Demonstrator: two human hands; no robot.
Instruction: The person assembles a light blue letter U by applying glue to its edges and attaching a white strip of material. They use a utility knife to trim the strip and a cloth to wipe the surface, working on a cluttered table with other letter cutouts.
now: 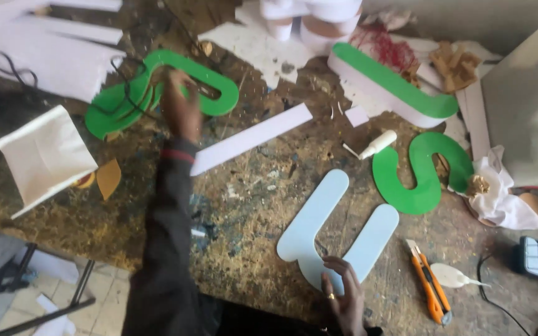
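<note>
So far: left hand (180, 106) grabs green S-shaped cutout (157, 87), upper left | right hand (342, 295) presses flat on pale blue U-shaped cutout (337, 233), bottom | nothing joined yet.

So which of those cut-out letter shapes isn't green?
The pale blue U-shaped piece near the table's front edge, under the right hand. The three other shapes are bright green, including the curvy one that the left hand touches.

Scarred, paint-flecked wooden workbench (263, 205), pale tiled floor (104, 295) lower left, dark metal frame (51, 308), soft daylight
</note>
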